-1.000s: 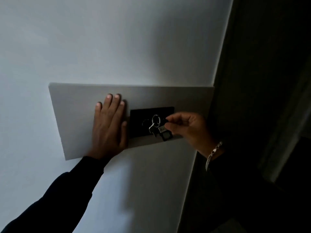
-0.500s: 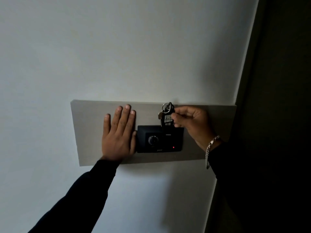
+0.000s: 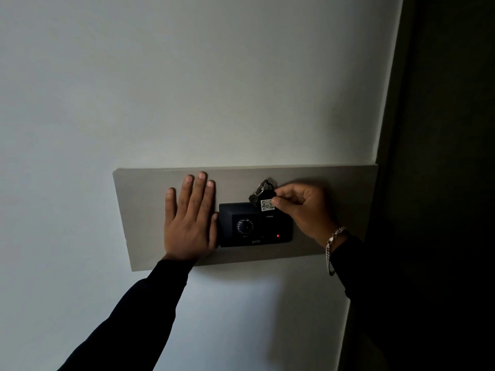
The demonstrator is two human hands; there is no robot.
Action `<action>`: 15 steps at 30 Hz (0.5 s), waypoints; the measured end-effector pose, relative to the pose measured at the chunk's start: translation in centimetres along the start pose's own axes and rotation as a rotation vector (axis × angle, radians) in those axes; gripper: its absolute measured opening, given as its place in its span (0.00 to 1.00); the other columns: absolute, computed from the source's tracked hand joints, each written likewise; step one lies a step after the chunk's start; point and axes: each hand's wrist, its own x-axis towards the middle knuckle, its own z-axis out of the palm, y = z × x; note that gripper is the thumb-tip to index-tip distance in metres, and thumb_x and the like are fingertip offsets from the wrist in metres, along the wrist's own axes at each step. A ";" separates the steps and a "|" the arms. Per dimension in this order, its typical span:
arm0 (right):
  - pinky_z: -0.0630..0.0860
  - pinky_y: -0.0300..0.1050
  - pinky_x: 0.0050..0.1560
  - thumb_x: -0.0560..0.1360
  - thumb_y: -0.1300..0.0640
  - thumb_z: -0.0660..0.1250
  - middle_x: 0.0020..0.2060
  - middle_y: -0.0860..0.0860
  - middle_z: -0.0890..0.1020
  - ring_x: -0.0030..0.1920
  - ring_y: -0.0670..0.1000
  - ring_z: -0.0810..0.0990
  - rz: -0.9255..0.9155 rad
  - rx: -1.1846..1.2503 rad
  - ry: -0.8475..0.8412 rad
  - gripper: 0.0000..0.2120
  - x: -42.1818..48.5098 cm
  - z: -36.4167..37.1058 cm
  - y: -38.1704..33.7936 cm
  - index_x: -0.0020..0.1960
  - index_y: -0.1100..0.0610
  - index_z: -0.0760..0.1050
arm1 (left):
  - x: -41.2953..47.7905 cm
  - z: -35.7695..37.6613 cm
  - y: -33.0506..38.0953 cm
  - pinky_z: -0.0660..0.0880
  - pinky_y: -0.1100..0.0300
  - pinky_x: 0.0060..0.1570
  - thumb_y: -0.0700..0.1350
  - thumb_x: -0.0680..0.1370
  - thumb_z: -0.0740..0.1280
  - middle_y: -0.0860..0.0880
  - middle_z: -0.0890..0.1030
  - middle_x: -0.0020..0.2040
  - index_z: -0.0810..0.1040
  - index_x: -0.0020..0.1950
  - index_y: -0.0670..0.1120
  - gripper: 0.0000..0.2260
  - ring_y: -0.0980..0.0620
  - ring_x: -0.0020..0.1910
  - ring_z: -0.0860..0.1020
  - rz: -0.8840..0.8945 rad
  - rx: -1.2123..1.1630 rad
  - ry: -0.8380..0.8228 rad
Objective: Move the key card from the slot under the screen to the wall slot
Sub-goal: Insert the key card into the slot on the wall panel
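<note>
A black wall unit (image 3: 255,224) with a round dial and a small red light is mounted on a grey panel (image 3: 321,180). My right hand (image 3: 305,210) pinches a dark key card (image 3: 263,196) with a metal ring and a white tag marked 402. The card stands upright at the top edge of the unit, and its lower end is hidden behind the tag and the unit's edge. My left hand (image 3: 190,218) lies flat on the panel, fingers spread, its edge touching the unit's left side.
The panel hangs on a plain white wall (image 3: 187,76). The wall's corner edge (image 3: 385,103) runs down the right side, and beyond it lies a dark, unlit space (image 3: 442,183). A silver bracelet (image 3: 332,245) hangs on my right wrist.
My right hand raised the key card from in front of the unit's face to its top edge and has lowered it slightly there. My left hand stayed flat on the panel.
</note>
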 end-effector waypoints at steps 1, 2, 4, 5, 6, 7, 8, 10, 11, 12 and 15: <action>0.77 0.36 0.40 0.70 0.68 0.72 0.39 0.60 0.83 0.35 0.46 0.79 -0.005 -0.014 0.008 0.07 0.0 0.0 0.1 0.47 0.68 0.80 | 0.0 0.0 0.0 0.50 0.41 0.79 0.50 0.80 0.54 0.42 0.62 0.80 0.60 0.79 0.43 0.28 0.44 0.81 0.56 0.000 0.002 0.003; 0.76 0.40 0.42 0.70 0.68 0.73 0.39 0.62 0.82 0.37 0.50 0.79 -0.001 -0.020 0.020 0.07 0.0 0.0 0.3 0.47 0.68 0.80 | 0.0 0.0 0.0 0.49 0.41 0.79 0.50 0.80 0.54 0.42 0.62 0.80 0.60 0.79 0.43 0.28 0.44 0.81 0.55 0.000 0.002 0.006; 0.75 0.43 0.41 0.69 0.66 0.74 0.36 0.60 0.81 0.37 0.52 0.78 0.010 -0.056 0.039 0.06 0.0 -0.3 0.4 0.45 0.66 0.81 | 0.1 0.0 0.0 0.50 0.41 0.79 0.51 0.80 0.54 0.43 0.62 0.80 0.60 0.79 0.43 0.28 0.44 0.81 0.55 -0.003 -0.006 0.006; 0.75 0.43 0.40 0.68 0.65 0.75 0.35 0.58 0.81 0.35 0.51 0.77 0.009 -0.097 0.038 0.06 0.0 -0.5 0.4 0.44 0.65 0.81 | 0.1 -0.1 0.0 0.50 0.41 0.79 0.50 0.80 0.54 0.43 0.62 0.80 0.60 0.79 0.43 0.28 0.44 0.81 0.56 -0.004 -0.007 0.004; 0.75 0.42 0.38 0.68 0.64 0.76 0.34 0.56 0.81 0.33 0.49 0.76 0.001 -0.147 0.034 0.07 0.0 -0.7 0.3 0.44 0.64 0.81 | 0.1 -0.1 0.0 0.50 0.41 0.79 0.50 0.80 0.55 0.43 0.62 0.80 0.60 0.79 0.43 0.28 0.44 0.81 0.56 -0.004 -0.008 0.002; 0.73 0.41 0.37 0.67 0.64 0.76 0.34 0.53 0.80 0.32 0.47 0.74 -0.018 -0.203 0.031 0.09 0.0 -0.8 0.0 0.45 0.63 0.80 | 0.0 -0.1 0.0 0.50 0.41 0.79 0.50 0.80 0.55 0.43 0.61 0.80 0.60 0.79 0.43 0.28 0.44 0.81 0.56 -0.003 -0.008 0.001; 0.72 0.39 0.36 0.66 0.64 0.76 0.35 0.52 0.79 0.30 0.45 0.72 -0.051 -0.269 0.035 0.11 0.1 -1.0 -0.4 0.48 0.61 0.80 | 0.0 -0.1 0.0 0.50 0.41 0.79 0.50 0.80 0.55 0.43 0.61 0.80 0.60 0.79 0.43 0.28 0.44 0.81 0.56 -0.003 -0.007 0.000; 0.71 0.36 0.36 0.65 0.64 0.74 0.41 0.50 0.78 0.30 0.44 0.71 -0.177 -0.408 0.035 0.19 0.3 -1.1 -1.8 0.55 0.57 0.77 | 0.0 -0.1 0.0 0.49 0.42 0.79 0.50 0.80 0.55 0.43 0.61 0.80 0.60 0.79 0.43 0.28 0.44 0.81 0.56 -0.002 -0.006 0.004; 0.71 0.32 0.37 0.65 0.65 0.73 0.44 0.49 0.77 0.30 0.44 0.71 -0.263 -0.465 0.014 0.22 0.5 -1.0 -2.6 0.58 0.55 0.77 | 0.0 -0.1 0.0 0.49 0.42 0.79 0.50 0.80 0.55 0.43 0.61 0.80 0.60 0.79 0.43 0.28 0.44 0.81 0.56 -0.002 -0.006 0.005; 0.71 0.28 0.40 0.65 0.66 0.71 0.46 0.48 0.76 0.32 0.43 0.72 -0.345 -0.512 -0.021 0.22 0.6 -0.8 -3.4 0.58 0.55 0.78 | 0.0 -0.1 0.0 0.49 0.42 0.79 0.50 0.80 0.55 0.43 0.61 0.80 0.60 0.79 0.43 0.28 0.44 0.81 0.56 0.000 -0.006 0.006; 0.76 0.39 0.49 0.67 0.67 0.67 0.44 0.52 0.79 0.42 0.50 0.77 -0.472 -0.681 -0.151 0.12 1.4 0.2 -5.2 0.48 0.59 0.83 | 0.0 -0.1 -0.1 0.49 0.42 0.80 0.51 0.80 0.55 0.43 0.61 0.80 0.60 0.80 0.43 0.28 0.43 0.81 0.57 0.003 -0.015 0.006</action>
